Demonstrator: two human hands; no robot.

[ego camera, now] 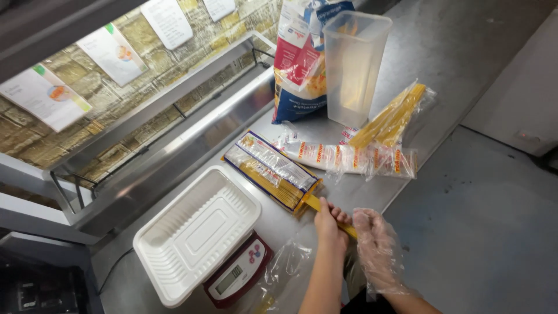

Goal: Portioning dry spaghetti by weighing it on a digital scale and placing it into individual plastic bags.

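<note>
My left hand (329, 224), bare, is closed around a bundle of dry spaghetti (314, 203) that sticks out of an opened clear and blue pasta packet (270, 168) lying on the steel counter (447, 52). My right hand (375, 247) wears a thin clear plastic glove and grips the near end of the same bundle, just right of the left hand. A white ribbed plastic tray (197, 232) rests on a small red kitchen scale (238, 276) to the left of both hands.
Farther back lie an emptied pasta wrapper (349, 157), a part-filled spaghetti bag (392, 119), a tall clear plastic container (354, 64) and a large bag (299, 58). A loose clear bag (285, 261) lies by the scale. A steel shelf rail (174, 145) runs along the left.
</note>
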